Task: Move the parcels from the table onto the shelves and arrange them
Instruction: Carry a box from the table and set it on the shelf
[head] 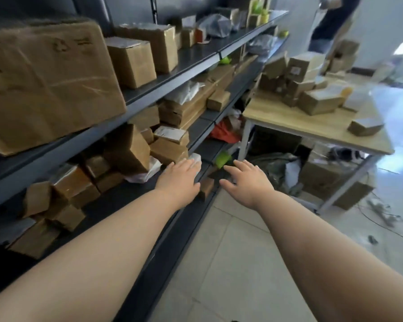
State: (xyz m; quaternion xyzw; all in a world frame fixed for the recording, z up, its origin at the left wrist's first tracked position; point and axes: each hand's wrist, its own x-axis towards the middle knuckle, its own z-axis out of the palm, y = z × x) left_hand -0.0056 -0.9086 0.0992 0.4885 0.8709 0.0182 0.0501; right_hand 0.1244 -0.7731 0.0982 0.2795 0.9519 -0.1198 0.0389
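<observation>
Both arms reached forward along the shelves (196, 57), cut off above the elbows by the bottom edge. The left hand (180, 176) lay flat with straight fingers over the lower shelf; its fingertips covered part of a white packet (195, 157), and whether they touched it could not be told. The right hand (247, 182) hung just beside it, fingers spread and loose, holding nothing. A small brown box (206, 187) showed between the two wrists, mostly hidden by the left hand. Motion blur smeared the big carton (44, 82) on the top shelf and the jumble of boxes (126, 149) below it, so no labels could be read. A pile of parcels (312, 89) sat on the wooden table (289, 116), well apart from both hands. More boxes (323, 180) lay half hidden under the table. Another person (330, 19) stood behind it, cut off by the top edge.
</observation>
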